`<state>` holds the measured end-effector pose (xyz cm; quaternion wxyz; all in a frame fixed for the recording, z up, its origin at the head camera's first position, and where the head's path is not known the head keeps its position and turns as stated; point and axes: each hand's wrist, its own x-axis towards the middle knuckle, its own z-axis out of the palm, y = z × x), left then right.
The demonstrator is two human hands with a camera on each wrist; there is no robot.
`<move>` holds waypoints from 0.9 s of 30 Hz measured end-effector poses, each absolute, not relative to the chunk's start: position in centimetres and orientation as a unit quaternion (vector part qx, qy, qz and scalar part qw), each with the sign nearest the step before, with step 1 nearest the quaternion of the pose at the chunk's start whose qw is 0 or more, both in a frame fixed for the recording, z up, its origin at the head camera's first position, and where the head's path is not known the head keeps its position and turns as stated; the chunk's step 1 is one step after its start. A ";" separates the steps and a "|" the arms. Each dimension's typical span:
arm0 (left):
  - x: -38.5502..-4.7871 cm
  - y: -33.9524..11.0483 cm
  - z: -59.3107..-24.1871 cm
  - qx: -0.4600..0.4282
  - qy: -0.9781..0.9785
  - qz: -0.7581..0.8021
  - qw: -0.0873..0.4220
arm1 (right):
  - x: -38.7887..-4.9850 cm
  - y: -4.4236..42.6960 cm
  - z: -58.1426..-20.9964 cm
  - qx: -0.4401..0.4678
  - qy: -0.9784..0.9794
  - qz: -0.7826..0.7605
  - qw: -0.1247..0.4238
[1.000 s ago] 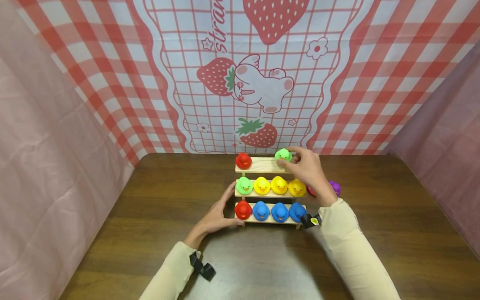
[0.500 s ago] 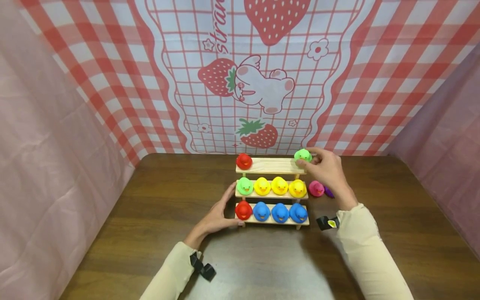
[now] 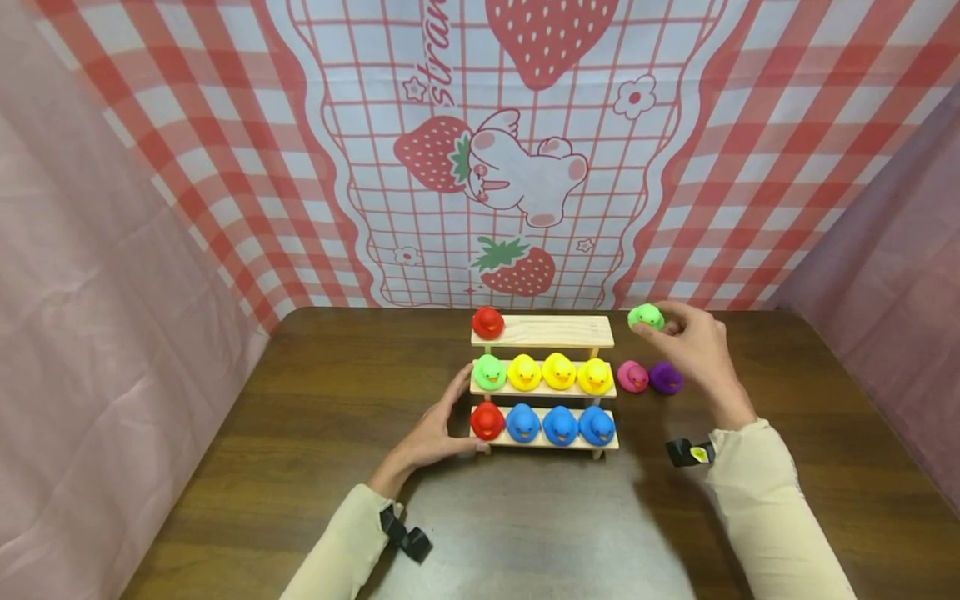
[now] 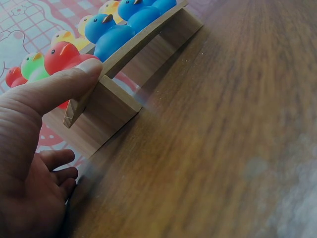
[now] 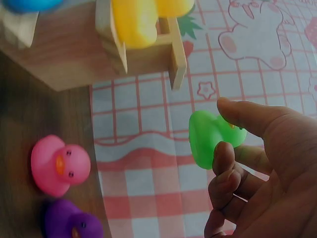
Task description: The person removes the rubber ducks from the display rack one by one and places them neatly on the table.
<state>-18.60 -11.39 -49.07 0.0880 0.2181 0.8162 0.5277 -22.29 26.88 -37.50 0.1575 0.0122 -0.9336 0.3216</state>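
My right hand (image 3: 693,342) pinches a green rubber duck (image 3: 646,317) between thumb and fingers, off the right end of the top tier. In the right wrist view the green duck (image 5: 213,136) shows side-on at the fingertips. My left hand (image 3: 431,429) rests against the left end of a three-tier wooden rack (image 3: 555,331). Its thumb (image 4: 74,82) touches the lowest tier's corner beside a red duck (image 4: 64,58). On the top tier sits one red duck (image 3: 488,322). A green duck (image 3: 490,372) and yellow ducks (image 3: 558,372) fill the middle; a red duck and blue ducks (image 3: 560,425) line the bottom.
Right of the rack, a pink duck (image 3: 633,377) and a purple duck (image 3: 666,377) stand on the brown wooden table (image 3: 300,375). A strawberry-patterned checked cloth (image 3: 660,208) hangs behind, with pink cloth (image 3: 90,292) at the sides.
My right hand has carried the green duck rightward from over the top tier to past its right end, uncovering the pink and purple ducks. My left hand stays against the rack.
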 end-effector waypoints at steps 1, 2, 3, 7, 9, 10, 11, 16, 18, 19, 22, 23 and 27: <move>-18.6 -11.4 -49.1 0.219 0.816 0.528 0.088 | -22.2 27.1 -37.6 0.011 -0.934 0.319 0.158; -18.6 -11.4 -49.1 0.219 0.816 0.528 0.088 | -22.2 27.4 -37.7 0.008 -0.935 0.317 0.159; -18.6 -11.4 -49.1 0.221 0.816 0.527 0.087 | -22.1 27.6 -37.8 0.004 -0.935 0.318 0.157; -18.7 -11.4 -49.1 0.226 0.816 0.526 0.084 | -21.8 28.6 -38.2 -0.010 -0.934 0.323 0.151; -18.7 -11.4 -49.2 0.225 0.817 0.525 0.084 | -21.7 29.1 -38.5 -0.017 -0.934 0.326 0.147; -18.7 -11.4 -49.1 0.224 0.817 0.525 0.085 | -21.7 29.4 -38.6 -0.020 -0.934 0.326 0.147; -18.7 -11.4 -49.2 0.224 0.817 0.524 0.085 | -21.6 29.6 -38.7 -0.022 -0.934 0.325 0.147; -18.7 -11.4 -49.2 0.217 0.820 0.522 0.087 | -21.5 30.9 -39.5 -0.032 -0.936 0.319 0.147; -18.7 -11.4 -49.2 0.215 0.821 0.521 0.087 | -21.5 31.4 -39.8 -0.033 -0.937 0.315 0.147; -18.7 -11.4 -49.2 0.214 0.822 0.521 0.087 | -21.4 31.6 -39.9 -0.033 -0.937 0.314 0.148; -18.7 -11.4 -49.3 0.209 0.823 0.519 0.091 | -21.3 32.2 -40.3 -0.031 -0.937 0.314 0.149; -18.7 -11.4 -49.3 0.209 0.823 0.520 0.092 | -21.2 32.4 -40.4 -0.032 -0.937 0.316 0.148; -18.7 -11.4 -49.3 0.205 0.824 0.519 0.097 | -21.0 33.1 -40.8 -0.035 -0.936 0.320 0.145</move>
